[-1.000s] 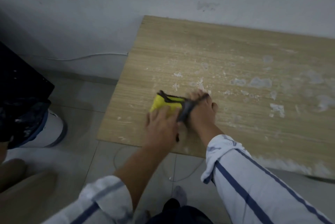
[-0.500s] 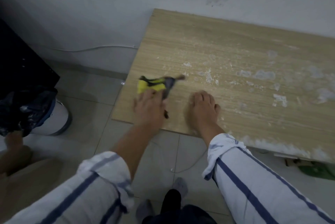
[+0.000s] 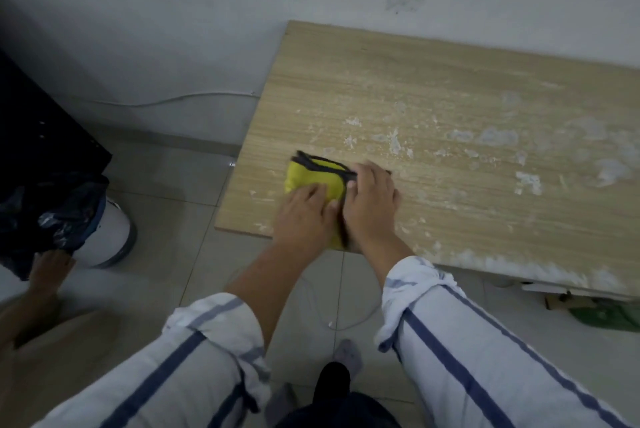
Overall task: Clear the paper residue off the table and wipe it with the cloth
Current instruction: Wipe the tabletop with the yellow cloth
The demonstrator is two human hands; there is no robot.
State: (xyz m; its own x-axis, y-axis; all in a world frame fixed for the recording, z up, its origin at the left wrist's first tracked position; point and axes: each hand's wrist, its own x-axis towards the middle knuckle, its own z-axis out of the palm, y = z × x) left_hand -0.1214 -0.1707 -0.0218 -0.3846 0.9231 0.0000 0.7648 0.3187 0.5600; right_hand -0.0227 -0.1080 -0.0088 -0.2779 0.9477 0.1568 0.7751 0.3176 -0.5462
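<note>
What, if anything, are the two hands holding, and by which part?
The yellow cloth: the left hand presses flat on its near part, the right hand covers its dark-trimmed right edge; whether that is a grip cannot be told.
</note>
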